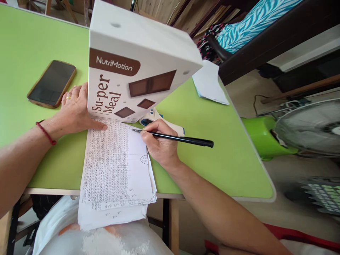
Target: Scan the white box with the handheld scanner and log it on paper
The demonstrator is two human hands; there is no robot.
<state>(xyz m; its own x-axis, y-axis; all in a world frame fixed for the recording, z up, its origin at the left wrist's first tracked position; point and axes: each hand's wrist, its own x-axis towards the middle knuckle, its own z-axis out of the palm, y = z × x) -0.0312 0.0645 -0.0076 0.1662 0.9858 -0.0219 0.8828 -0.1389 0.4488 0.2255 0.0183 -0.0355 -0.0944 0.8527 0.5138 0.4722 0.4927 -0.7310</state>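
A stack of handwritten paper sheets [111, 166] lies on the green table, covered in dense rows of small writing, its lower end hanging past the near edge. My right hand [162, 141] grips a black pen [183, 138], its tip at the upper right part of the top sheet. With fingers spread, my left hand [75, 109] rests on the table and sheets, its thumb on the paper. A white and brown NutriMotion box [117, 83] stands upright at the far end of the sheets, beside the left fingers. Whether those fingers press against it is hidden.
A phone [51, 84] lies left of the box on the green table [212, 166]. Behind my right hand is a white and blue device [175, 128], partly hidden. Folded white paper [211, 83] lies near the right edge. A fan [316, 127] and green stool [261, 136] stand beyond.
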